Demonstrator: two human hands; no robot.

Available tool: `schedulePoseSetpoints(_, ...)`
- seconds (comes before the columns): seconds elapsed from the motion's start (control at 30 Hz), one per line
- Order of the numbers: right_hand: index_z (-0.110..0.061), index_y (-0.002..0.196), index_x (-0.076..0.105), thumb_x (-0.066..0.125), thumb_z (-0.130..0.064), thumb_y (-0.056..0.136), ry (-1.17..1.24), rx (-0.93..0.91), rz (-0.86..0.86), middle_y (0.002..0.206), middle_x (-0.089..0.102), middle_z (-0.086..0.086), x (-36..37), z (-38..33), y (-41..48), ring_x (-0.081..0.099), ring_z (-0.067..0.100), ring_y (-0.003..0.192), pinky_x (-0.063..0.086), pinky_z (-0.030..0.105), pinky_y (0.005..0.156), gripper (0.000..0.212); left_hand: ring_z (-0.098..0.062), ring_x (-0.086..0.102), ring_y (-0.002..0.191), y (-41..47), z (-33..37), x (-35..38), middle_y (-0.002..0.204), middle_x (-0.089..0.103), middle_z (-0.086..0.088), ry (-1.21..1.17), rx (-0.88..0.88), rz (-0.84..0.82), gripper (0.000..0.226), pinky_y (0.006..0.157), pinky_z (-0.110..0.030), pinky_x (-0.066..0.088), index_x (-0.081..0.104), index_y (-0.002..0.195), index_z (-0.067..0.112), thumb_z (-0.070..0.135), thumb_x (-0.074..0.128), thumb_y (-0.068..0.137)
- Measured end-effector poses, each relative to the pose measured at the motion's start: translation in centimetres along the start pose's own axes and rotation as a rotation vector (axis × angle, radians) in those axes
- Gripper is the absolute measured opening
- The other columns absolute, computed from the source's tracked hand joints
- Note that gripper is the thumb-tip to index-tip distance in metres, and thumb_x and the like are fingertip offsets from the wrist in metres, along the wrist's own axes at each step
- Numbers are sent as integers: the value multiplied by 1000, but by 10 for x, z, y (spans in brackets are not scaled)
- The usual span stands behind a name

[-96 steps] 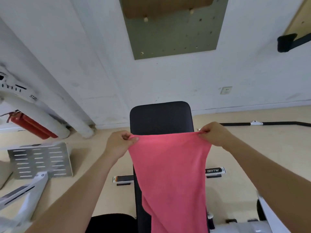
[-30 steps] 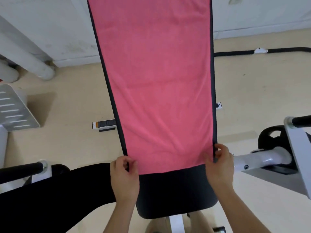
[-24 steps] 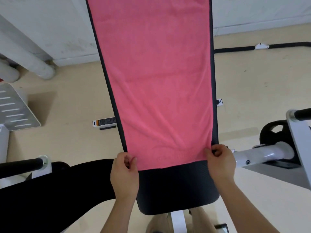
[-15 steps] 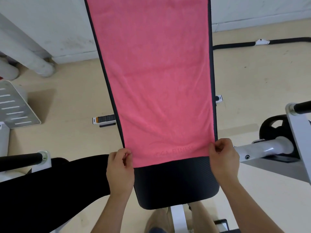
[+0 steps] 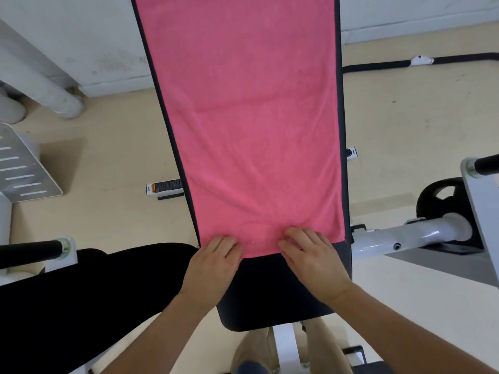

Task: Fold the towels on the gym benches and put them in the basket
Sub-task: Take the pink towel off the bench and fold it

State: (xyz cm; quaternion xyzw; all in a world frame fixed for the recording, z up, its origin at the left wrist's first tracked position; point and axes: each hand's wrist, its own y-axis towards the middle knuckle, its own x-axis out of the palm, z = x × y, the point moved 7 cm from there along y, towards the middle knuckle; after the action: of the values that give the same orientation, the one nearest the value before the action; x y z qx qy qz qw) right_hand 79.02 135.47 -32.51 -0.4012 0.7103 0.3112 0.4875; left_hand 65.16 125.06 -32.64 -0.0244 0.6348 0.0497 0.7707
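Observation:
A pink towel [image 5: 251, 125] lies spread flat along the black padded gym bench [image 5: 272, 290], covering it except the near end. My left hand [image 5: 213, 263] rests flat on the towel's near edge, left of centre, fingers extended. My right hand [image 5: 310, 260] lies beside it on the same edge, fingers spread and pressing the cloth down. A small wrinkle sits just above the fingertips. No basket is in view.
A white machine frame with a black weight plate [image 5: 442, 203] stands right of the bench. A black-handled bar [image 5: 29, 251] and a black pad [image 5: 81, 300] are at left. A perforated metal plate [image 5: 24, 166] and white pipes [image 5: 46, 87] lie at far left.
Both hands released the towel's near corners and moved inward to lie flat on its near edge. Earlier the towel was held up in the air, then laid along the bench.

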Motion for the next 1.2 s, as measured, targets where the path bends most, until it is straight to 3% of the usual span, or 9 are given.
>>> schedulePoseSetpoints(0.2,-17,101,69,59,-16,81,-118,-137,16,112,65,6,2,-1,-2,59,23,99,52,37,85,22,-19,58,80,6,0,4,87,61,0,68,83,-12,11,63,-30,53,62,79,15,14,72,76)
schedulePoseSetpoints(0.43,-23,96,65,69,-31,81,-113,-90,-29,110,63,1,5,3,7,54,20,98,48,37,81,18,-13,50,52,20,-13,-11,63,53,5,-117,-90,-98,16,42,-28,46,55,66,17,24,57,80)
schedulePoseSetpoints(0.53,-21,94,66,71,-19,78,-92,-22,-42,103,64,0,2,1,13,56,20,90,44,35,78,17,-15,40,38,26,-25,-20,51,45,5,-179,-145,-141,19,34,-29,42,52,70,15,13,71,73)
schedulePoseSetpoints(0.67,-19,83,67,70,-7,74,14,181,-205,76,65,-3,-16,22,29,62,21,64,51,33,54,15,-14,55,63,26,-27,-23,79,57,7,-227,-181,-324,22,58,-32,53,52,95,22,10,62,79)
schedulePoseSetpoints(0.77,-23,90,67,54,-21,91,87,335,-419,82,68,-6,-43,50,44,63,18,72,53,34,69,13,-6,57,76,29,-35,-40,89,58,13,-387,-355,-343,16,71,-22,50,55,95,26,13,58,87)
schedulePoseSetpoints(0.87,-22,92,70,58,-27,91,198,440,-501,82,64,-12,-82,70,62,59,11,77,48,24,74,13,-3,58,71,35,-55,-69,81,61,12,-656,-618,-251,23,62,-15,47,57,84,28,5,57,88)
schedulePoseSetpoints(1.03,-21,85,72,67,-18,86,445,603,-465,85,68,-4,-150,95,94,63,9,79,45,14,61,6,9,61,87,49,-72,-112,94,70,15,-905,-698,-238,22,70,-2,42,67,93,28,7,63,88)
schedulePoseSetpoints(1.13,-7,92,72,62,-1,87,704,700,-387,88,69,4,-183,96,113,66,14,80,53,16,60,13,1,68,84,58,-75,-134,91,74,8,-1056,-708,-355,23,67,-8,50,72,95,21,2,69,83)
schedulePoseSetpoints(1.2,-2,91,71,65,3,85,892,753,-287,88,69,13,-203,94,130,68,21,81,58,24,68,11,-7,69,80,71,-86,-155,87,76,1,-1112,-732,-307,18,68,-16,53,74,93,16,1,67,85)
